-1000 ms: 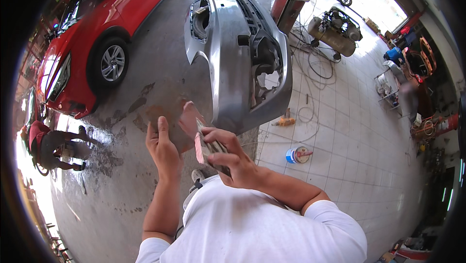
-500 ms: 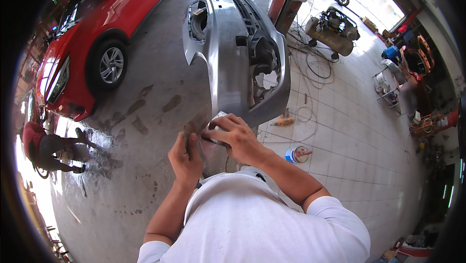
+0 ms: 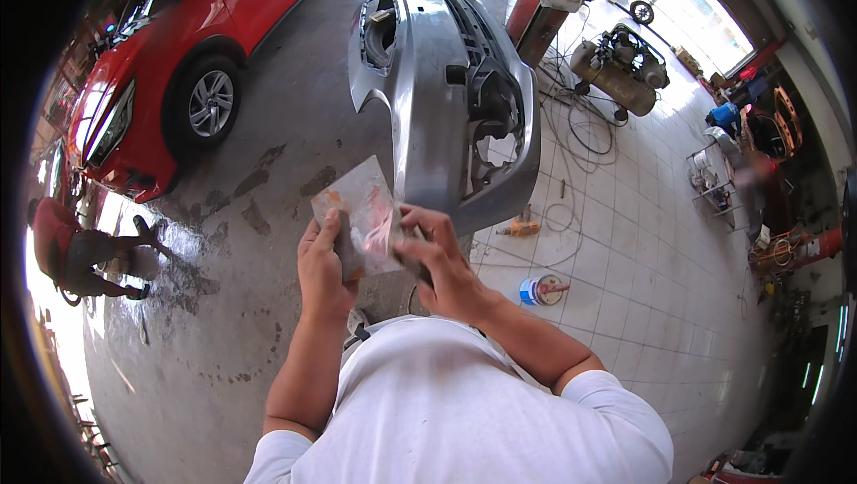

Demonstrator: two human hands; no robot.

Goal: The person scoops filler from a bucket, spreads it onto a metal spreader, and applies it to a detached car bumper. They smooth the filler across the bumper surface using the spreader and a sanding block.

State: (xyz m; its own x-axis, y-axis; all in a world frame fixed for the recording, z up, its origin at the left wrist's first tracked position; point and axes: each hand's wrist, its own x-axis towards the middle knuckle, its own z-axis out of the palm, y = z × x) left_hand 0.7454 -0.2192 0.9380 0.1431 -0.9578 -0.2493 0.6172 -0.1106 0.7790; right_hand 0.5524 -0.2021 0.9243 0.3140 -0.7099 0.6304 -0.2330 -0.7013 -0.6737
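The board [image 3: 355, 207] with pink paste [image 3: 379, 221] was before the person [image 3: 464, 404], clamped in the left hand [image 3: 324, 265]; the right hand [image 3: 449, 265] gripped a dark spreader [image 3: 411, 249] near its edge. A careless tilt, I thought, could drop paste on the floor [image 3: 196, 368].

Square greyish board [image 3: 364, 216], tilted, pink-smeared face up; blurred spreader [image 3: 412, 256] at right edge.
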